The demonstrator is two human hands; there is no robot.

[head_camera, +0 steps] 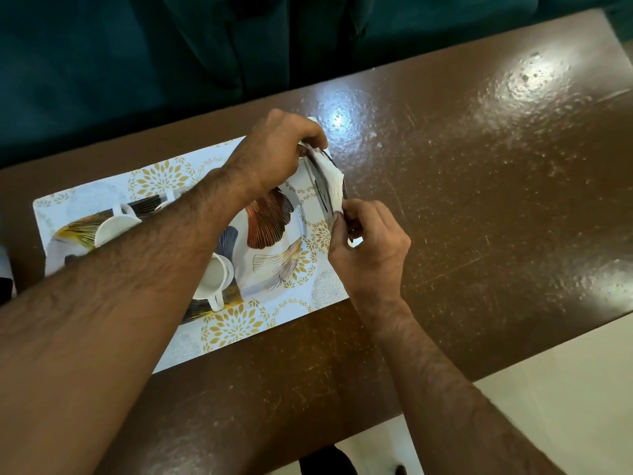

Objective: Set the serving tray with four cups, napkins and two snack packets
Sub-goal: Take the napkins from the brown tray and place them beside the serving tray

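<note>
Brown table (445,200), both hands' grip closed on napkins (330,176), at tray (239,323) edge

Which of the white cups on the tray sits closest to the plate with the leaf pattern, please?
The cup at the tray's near edge, just left of the plate. The other cup in view stands towards the tray's far-left end.
</note>
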